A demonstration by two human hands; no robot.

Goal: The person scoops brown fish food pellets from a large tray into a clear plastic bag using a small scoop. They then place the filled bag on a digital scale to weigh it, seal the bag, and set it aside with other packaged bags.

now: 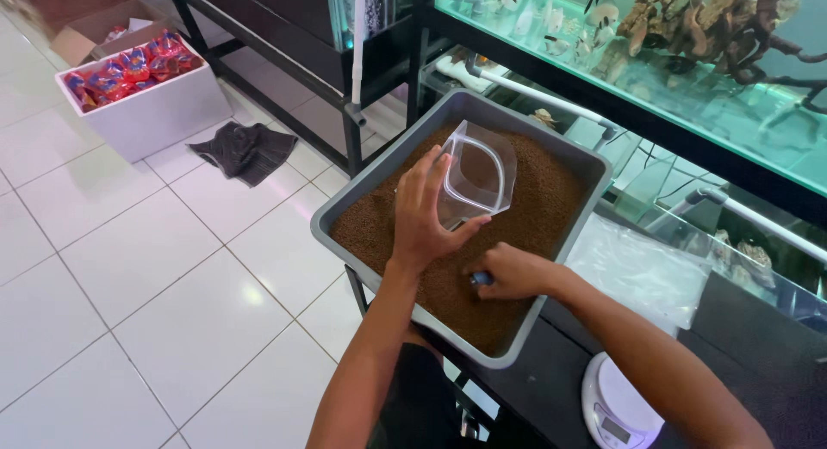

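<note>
The left hand (424, 215) was clamped on the near edge of a clear plastic pouch (478, 175), mouth held open over brown pellets in the grey tray (405, 139). The right hand (515, 272) was fisted around a small blue scoop handle (481, 279) — buried in pellets. The pouch lay at about eleven o'clock from it, close by, its long axis running toward one o'clock.

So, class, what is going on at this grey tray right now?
A person stands over a grey tray full of brown granules. The left hand holds a clear plastic bag open above the granules. The right hand grips a small blue scoop, mostly hidden, low in the granules. A white scale sits nearby.
</note>
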